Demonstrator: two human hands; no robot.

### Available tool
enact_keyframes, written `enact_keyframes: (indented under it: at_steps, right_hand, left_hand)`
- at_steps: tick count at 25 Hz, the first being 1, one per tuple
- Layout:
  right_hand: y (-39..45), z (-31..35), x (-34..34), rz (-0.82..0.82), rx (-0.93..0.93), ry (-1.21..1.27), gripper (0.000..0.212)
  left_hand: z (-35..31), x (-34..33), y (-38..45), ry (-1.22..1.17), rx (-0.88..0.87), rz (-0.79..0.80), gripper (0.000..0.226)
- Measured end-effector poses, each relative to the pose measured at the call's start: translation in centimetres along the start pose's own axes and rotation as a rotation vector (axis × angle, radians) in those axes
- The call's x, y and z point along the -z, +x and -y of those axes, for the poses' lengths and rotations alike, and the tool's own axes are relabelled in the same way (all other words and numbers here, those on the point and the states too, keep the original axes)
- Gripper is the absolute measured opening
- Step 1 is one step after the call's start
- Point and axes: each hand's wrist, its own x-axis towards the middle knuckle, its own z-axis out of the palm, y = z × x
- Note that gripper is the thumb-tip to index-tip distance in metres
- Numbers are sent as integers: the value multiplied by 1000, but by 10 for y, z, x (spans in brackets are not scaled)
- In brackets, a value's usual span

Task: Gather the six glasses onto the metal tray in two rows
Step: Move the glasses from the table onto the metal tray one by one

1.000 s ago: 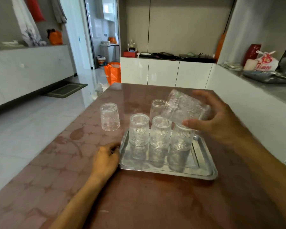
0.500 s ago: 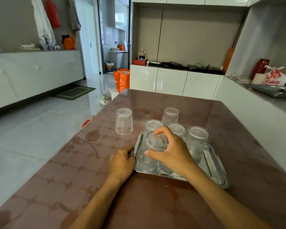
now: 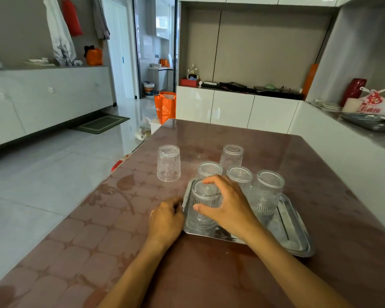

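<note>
Tray (image 3: pixel 298 238), metal, rectangular with a raised rim, lies on a brown patterned table (image 3: pixel 98 230), its long side running away to the right.

Glasses, six, clear and ribbed, all standing upside down:
- Front-left glass (image 3: pixel 201 215): on the tray at its near left corner, gripped by the right hand.
- Back-left glass (image 3: pixel 209 170): on the tray just behind the gripped one, partly hidden by fingers.
- Back-middle glass (image 3: pixel 240 177): on the tray, just beside the back-left glass.
- Back-right glass (image 3: pixel 267 192): on the tray, just right of the back-middle glass; whether the two touch cannot be told.
- Far glass (image 3: pixel 231 155): on the table beyond the tray's far edge, behind the back row.
- Left glass (image 3: pixel 168 163): on the table, apart from the tray to its far left.

Right hand (image 3: pixel 227 205): reaches in from the right, fingers curled over the top and thumb pressed on the near side of the front-left glass, closed around it.

Left hand (image 3: pixel 166 221): rests on the table against the tray's left rim, fingers curled toward that edge; whether they actually pinch the rim cannot be told.

Tray space: the near centre and near right of the tray hold no glass.
</note>
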Motion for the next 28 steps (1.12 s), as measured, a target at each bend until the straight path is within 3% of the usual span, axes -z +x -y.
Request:
enact_keyframes:
  at_steps: [5,7,10,15,17,22,25,28]
  right_hand:
    - [-54,-8,-9,-329,131,62,62]
    - [-74,-18,-14,-377,186,34,67]
    - [-77,-24,-14,-443,217,63,71]
    - [-71,-29,-17,-420,211,64,82]
    - [-69,-32,-18,-408,232,40,82]
    - [-67,-35,-18,-389,227,25,81]
    - [-67,-34,-18,-379,210,57,81]
    - [-70,-32,-15,-378,190,129,78]
  left_hand:
    - [-8,29,26,-311,278,-27,44]
    - [-16,43,55,-296,248,-82,59]
    - [-23,48,93,-167,157,-201,102]
    - [-8,27,136,-130,179,-110,135]
    - [1,16,143,-97,162,-96,131]
    - [3,2,152,-177,150,-152,84]
    - [-9,7,136,-264,118,-175,84]
    - [-37,26,104,-259,-26,-205,89]
